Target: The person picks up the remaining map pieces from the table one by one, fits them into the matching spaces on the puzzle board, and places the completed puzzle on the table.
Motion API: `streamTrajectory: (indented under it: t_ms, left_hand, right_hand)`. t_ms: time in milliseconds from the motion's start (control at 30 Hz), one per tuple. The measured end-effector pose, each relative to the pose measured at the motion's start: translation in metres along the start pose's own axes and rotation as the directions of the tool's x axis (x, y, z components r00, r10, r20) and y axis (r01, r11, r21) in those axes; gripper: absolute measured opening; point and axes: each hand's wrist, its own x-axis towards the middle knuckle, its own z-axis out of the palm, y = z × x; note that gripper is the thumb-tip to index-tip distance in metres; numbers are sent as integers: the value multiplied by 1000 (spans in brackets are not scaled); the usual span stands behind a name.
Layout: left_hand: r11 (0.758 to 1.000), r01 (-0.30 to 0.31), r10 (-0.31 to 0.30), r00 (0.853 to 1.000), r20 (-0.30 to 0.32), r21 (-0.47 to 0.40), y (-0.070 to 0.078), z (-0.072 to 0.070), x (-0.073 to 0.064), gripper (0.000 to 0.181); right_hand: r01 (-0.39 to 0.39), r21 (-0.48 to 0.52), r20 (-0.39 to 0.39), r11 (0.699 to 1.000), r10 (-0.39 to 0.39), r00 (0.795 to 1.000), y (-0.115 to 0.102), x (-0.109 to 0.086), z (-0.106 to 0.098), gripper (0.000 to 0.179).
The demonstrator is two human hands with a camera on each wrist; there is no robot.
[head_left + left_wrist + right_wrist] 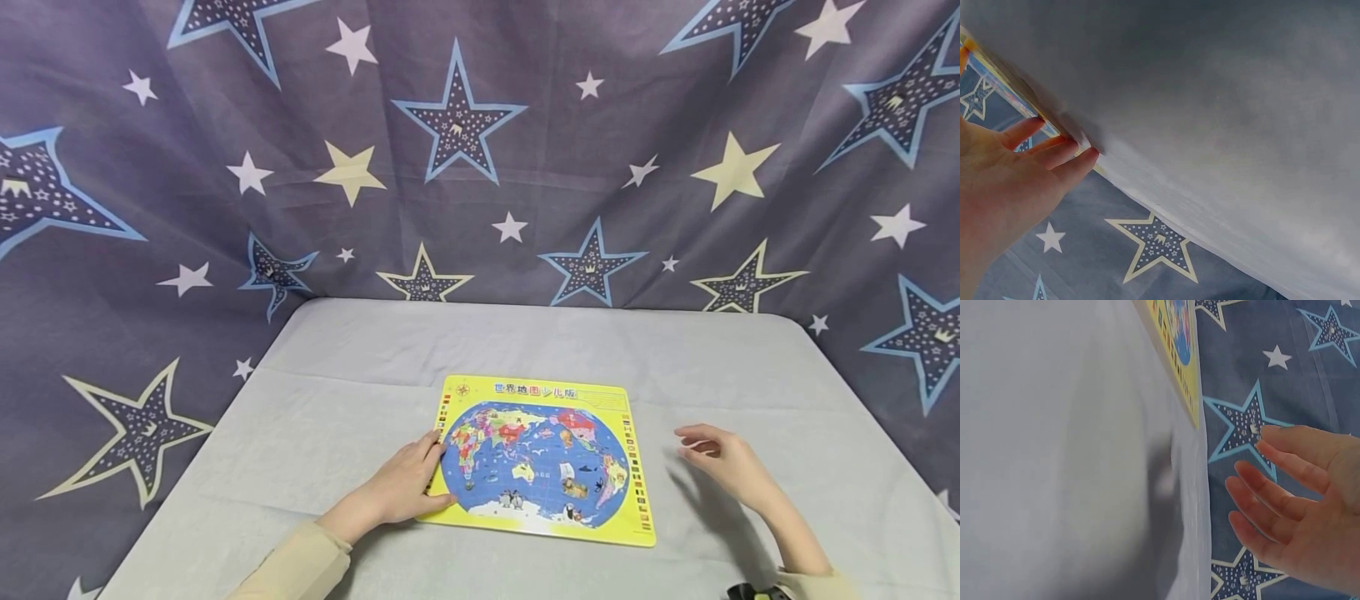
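Note:
A yellow-bordered world map puzzle board lies flat on the grey-covered table, with blue oceans, coloured continents and small animal pictures. My left hand rests on its left edge, the thumb over the lower left corner. In the left wrist view the fingers of that hand reach fairly straight to the board's side, close to the table surface. To the right of the board, my right hand hovers above the table, holding nothing. Its fingers are loosely bent and spread in the right wrist view, apart from the board's edge.
A grey cloth covers the table, with rounded far corners. Behind and beside it hangs a dark curtain printed with stars. A small black object sits at the right wrist, by the beige sleeve.

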Motion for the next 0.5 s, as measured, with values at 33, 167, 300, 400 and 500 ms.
streamTrajectory:
  t_ms: [33,167,300,400,500]
  left_hand:
    - [1000,1,-1,1000,0,1,0,0,0,79]
    - [1000,3,-3,1000,3,3,0,0,0,79]
    - [1000,6,-6,1000,9,-2,0,-1,0,79]
    - [1000,9,-9,1000,10,-3,0,-1,0,79]
    - [1000,7,-7,1000,8,-1,0,-1,0,79]
  right_hand:
    - [6,-2,-6,1000,-6,1000,2,-1,-1,25]
    - [38,-7,-34,999,-38,999,9,-5,-6,24]
    - [75,3,-57,997,-74,996,15,-9,-11,22]
    - [105,13,-69,994,-104,992,19,-13,-14,21]
    - [122,20,-68,992,-120,990,24,-17,-19,21]
